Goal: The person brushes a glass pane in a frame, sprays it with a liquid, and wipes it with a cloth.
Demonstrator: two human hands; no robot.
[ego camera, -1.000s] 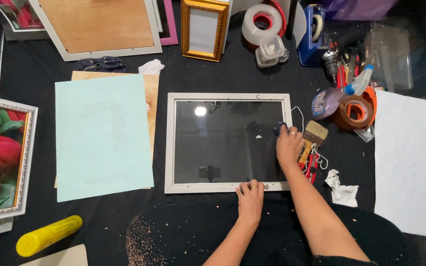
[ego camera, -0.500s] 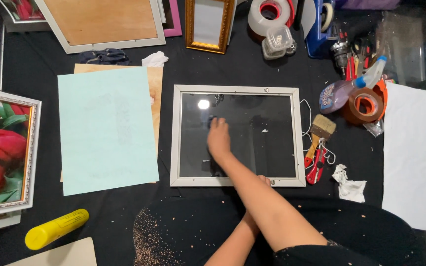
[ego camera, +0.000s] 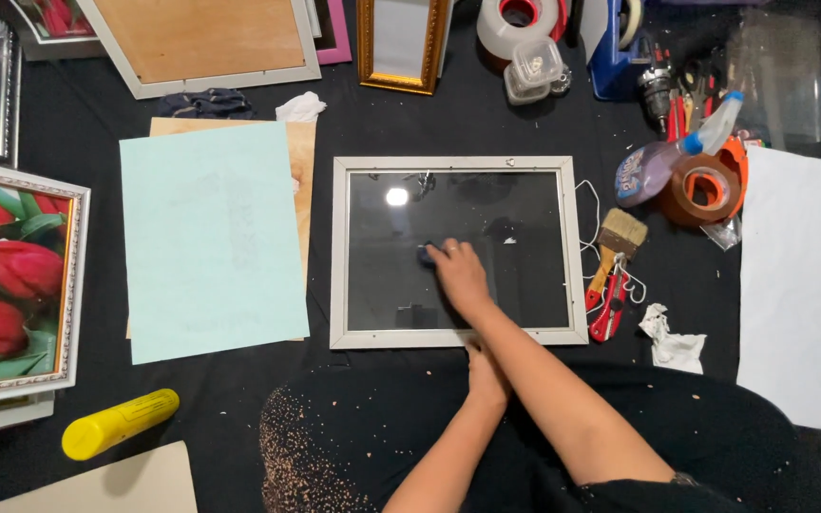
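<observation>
A white picture frame (ego camera: 339, 247) with a dark glass pane (ego camera: 525, 275) lies flat on the black cloth in front of me. My right hand (ego camera: 460, 275) reaches across the pane from the lower right. Its fingertips press a small dark pad (ego camera: 426, 255) onto the glass left of centre. My left hand (ego camera: 488, 375) rests on the frame's bottom rail. It is partly hidden under my right forearm and holds nothing.
A pale green sheet (ego camera: 211, 237) lies left of the frame. A brush (ego camera: 620, 237), a red cutter (ego camera: 608, 309), crumpled paper (ego camera: 672, 342), a spray bottle (ego camera: 662, 166) and a brown tape roll (ego camera: 705, 190) sit to the right. A tulip picture (ego camera: 11, 275) and a yellow tube (ego camera: 118, 423) lie far left.
My right hand has swept from the frame's right edge across the glass to the upper left, then back to left of centre. The left hand has stayed at the bottom rail.
</observation>
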